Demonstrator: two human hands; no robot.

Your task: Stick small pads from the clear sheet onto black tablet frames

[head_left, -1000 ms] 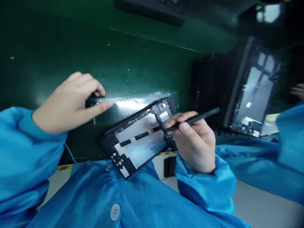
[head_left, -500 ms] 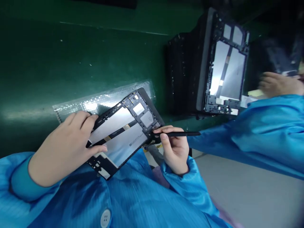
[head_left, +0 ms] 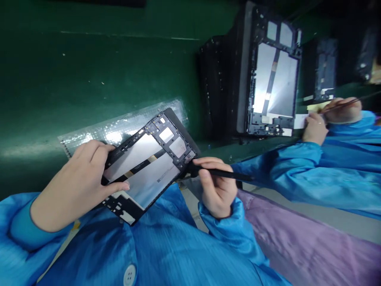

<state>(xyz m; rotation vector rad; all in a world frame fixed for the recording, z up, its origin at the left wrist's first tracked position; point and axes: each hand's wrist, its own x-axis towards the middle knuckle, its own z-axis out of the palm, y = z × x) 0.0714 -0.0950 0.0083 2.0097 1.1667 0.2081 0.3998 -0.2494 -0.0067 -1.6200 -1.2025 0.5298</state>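
An opened tablet frame [head_left: 150, 167], black with silvery plates and a dark flex strip, lies tilted at the near edge of the green bench. My left hand [head_left: 79, 180] grips its left side, thumb on the silvery plate, fingers curled over the top edge. My right hand [head_left: 216, 186] pinches a thin black tool [head_left: 223, 173] like a pen; its tip touches the frame's right corner. Both wrists wear blue sleeves.
A clear plastic sheet [head_left: 119, 126] lies under the frame on the green bench top [head_left: 89, 59]. A second opened tablet frame [head_left: 272, 85] stands on black trays [head_left: 218, 85] at the right. A co-worker's hands [head_left: 329, 117] in blue sleeves work beyond it.
My left hand came off the plastic sheet and took hold of the frame's left side. The right hand's tool tip settled on the frame's right corner. The view swung right.
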